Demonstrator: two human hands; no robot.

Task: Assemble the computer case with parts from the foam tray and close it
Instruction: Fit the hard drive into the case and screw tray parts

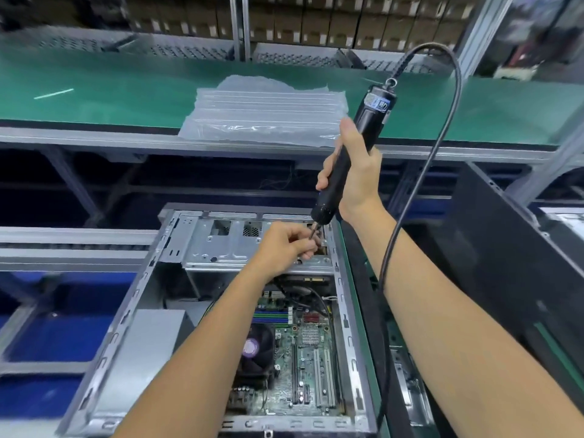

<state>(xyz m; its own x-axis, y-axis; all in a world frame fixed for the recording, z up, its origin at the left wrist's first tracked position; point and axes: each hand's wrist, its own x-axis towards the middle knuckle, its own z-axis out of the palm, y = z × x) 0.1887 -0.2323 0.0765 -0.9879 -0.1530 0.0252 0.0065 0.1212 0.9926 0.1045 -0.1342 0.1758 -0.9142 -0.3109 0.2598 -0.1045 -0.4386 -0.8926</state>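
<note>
An open grey computer case (151, 279) lies below me with its green motherboard (303, 352) and black CPU fan (256, 349) exposed. My right hand (354, 175) grips a black electric screwdriver (350, 147), held nearly upright with its bit down at the case's far right corner. My left hand (284, 245) pinches the bit tip there, over the silver drive cage (215, 245). Whether a screw is under the fingers is hidden.
The screwdriver's black cable (442, 159) loops up and down along my right arm. A stack of clear plastic bags (268, 112) lies on the green shelf (94, 90) beyond. A black case panel (505, 248) stands on the right. Blue bins sit at lower left.
</note>
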